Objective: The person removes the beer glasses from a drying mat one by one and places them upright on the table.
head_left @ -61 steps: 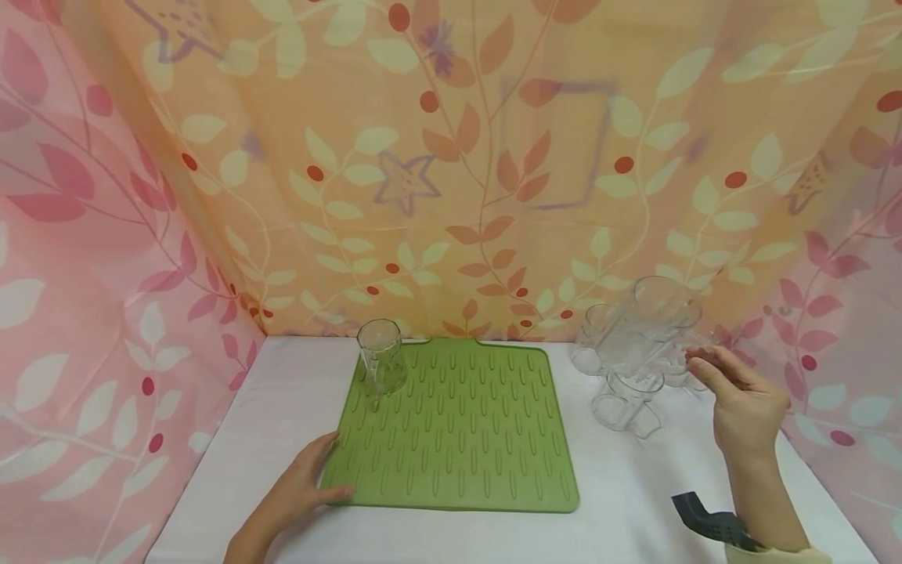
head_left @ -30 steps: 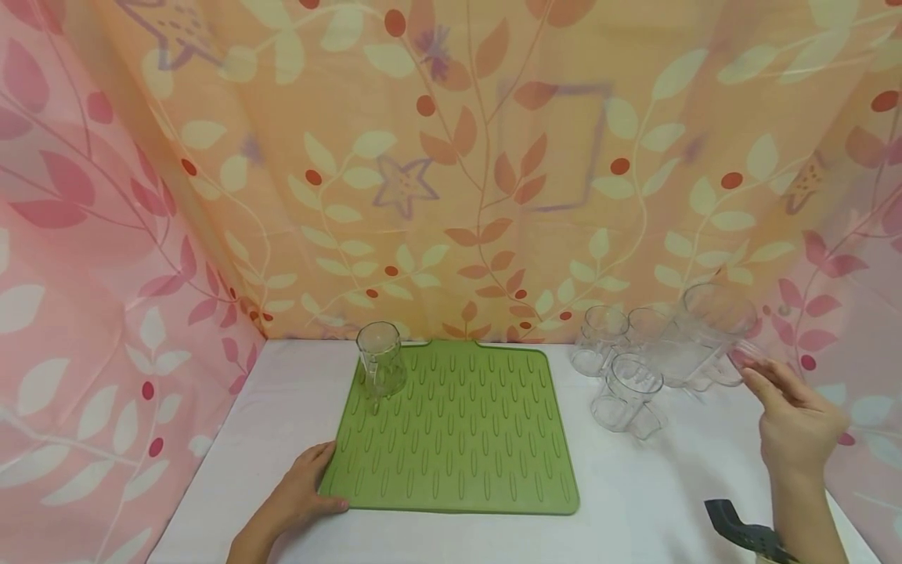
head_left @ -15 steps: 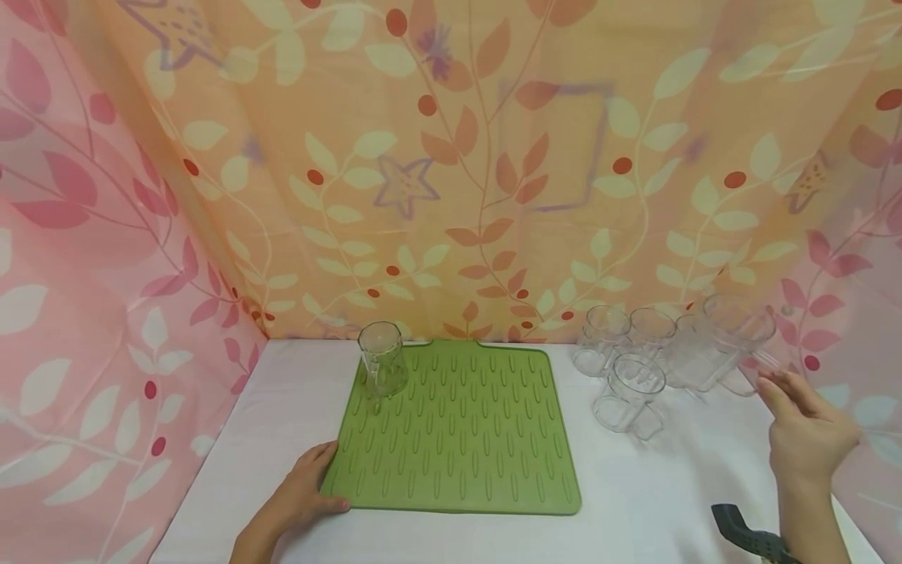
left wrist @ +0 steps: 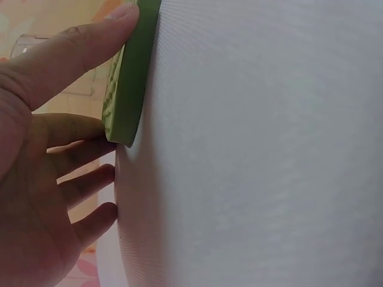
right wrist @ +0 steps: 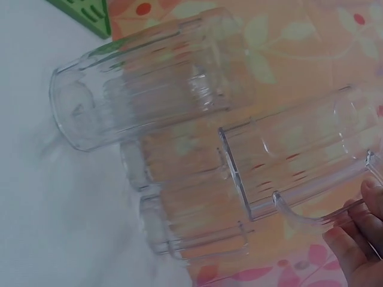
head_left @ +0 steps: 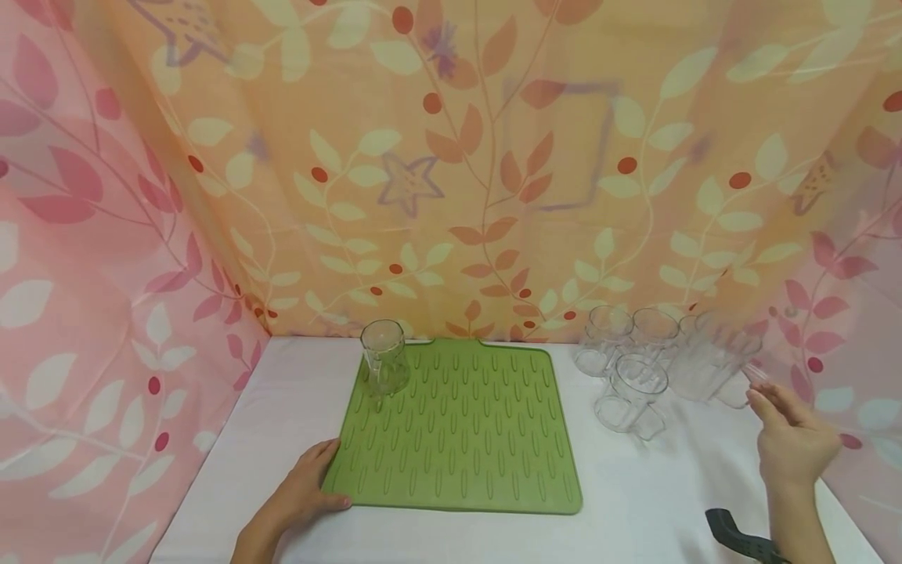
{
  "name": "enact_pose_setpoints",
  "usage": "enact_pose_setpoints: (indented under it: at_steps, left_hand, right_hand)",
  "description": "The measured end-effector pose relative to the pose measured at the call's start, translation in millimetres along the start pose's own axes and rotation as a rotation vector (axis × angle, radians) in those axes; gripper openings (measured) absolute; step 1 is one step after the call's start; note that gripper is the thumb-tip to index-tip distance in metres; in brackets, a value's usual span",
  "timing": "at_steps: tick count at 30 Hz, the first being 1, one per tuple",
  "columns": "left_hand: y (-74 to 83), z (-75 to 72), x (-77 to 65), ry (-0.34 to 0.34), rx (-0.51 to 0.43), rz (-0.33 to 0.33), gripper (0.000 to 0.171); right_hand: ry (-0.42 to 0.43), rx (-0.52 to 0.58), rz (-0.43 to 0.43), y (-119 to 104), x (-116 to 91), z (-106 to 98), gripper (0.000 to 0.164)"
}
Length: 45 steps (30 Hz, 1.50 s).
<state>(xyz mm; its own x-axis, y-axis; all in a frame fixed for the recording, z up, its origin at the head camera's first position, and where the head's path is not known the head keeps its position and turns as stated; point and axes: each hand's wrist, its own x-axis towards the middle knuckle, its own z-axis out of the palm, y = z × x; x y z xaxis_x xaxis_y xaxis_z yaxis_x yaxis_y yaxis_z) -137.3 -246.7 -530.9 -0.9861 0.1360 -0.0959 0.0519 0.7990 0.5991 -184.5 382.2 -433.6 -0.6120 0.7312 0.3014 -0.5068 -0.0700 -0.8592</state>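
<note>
My right hand [head_left: 796,439] grips a clear mug [head_left: 708,364] by its handle, beside a cluster of other clear mugs [head_left: 630,395] at the back right. In the right wrist view, the base of the held mug sits higher than the bases of the others. My left hand [head_left: 299,486] rests at the front left corner of a green ribbed mat [head_left: 458,439]. From the left wrist, its thumb shows on the mat's edge, the other fingers spread along the side. One clear mug [head_left: 386,364] stands upright on the mat's back left corner.
A white tablecloth [head_left: 620,501] covers the table. Orange floral fabric [head_left: 465,157] hangs behind it, with pink fabric [head_left: 77,313] at the sides. A black strap [head_left: 743,540] extends from the right wrist.
My right hand has carried the mug from above the cluster to the right and lowered it, uncovering the mugs behind. Over the last half second it dropped further. The left hand stays put.
</note>
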Motion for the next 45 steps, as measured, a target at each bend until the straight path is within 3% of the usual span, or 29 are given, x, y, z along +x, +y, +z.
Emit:
enact_pose_setpoints:
  at_steps: [12,18,24,27,31,37,45]
  left_hand:
    - [1.1,-0.2,1.0,0.002,-0.006,-0.008,0.104]
    - [2.1,-1.3,-0.6,-0.006,-0.013,-0.022,0.104]
    - [2.7,-1.8,-2.2,-0.008,-0.012,-0.025,0.104]
    - [3.0,-1.1,-1.9,-0.004,-0.019,-0.023,0.105]
    - [3.4,-0.8,-1.7,-0.001,-0.023,-0.025,0.105]
    - [2.7,-0.9,-1.5,-0.001,-0.011,-0.022,0.104]
    - [2.6,-0.3,-1.7,0.000,-0.027,-0.026,0.103]
  right_hand:
    - [0.033,0.004,0.041,8.0,-3.2,-9.4,0.037]
    - [0.063,-0.131,0.144,12.4,-10.3,-16.3,0.035]
    - [0.035,-0.195,0.097,29.3,-14.6,-20.0,0.030]
    - [0.037,-0.238,0.126,38.0,-16.7,-23.2,0.029]
    - [0.037,-0.367,0.161,47.0,-20.5,-27.8,0.029]
    - [-0.015,-0.560,0.127,58.0,-27.4,-33.2,0.029]
    - [-0.026,-0.587,0.101,65.5,-36.4,-34.0,0.025]
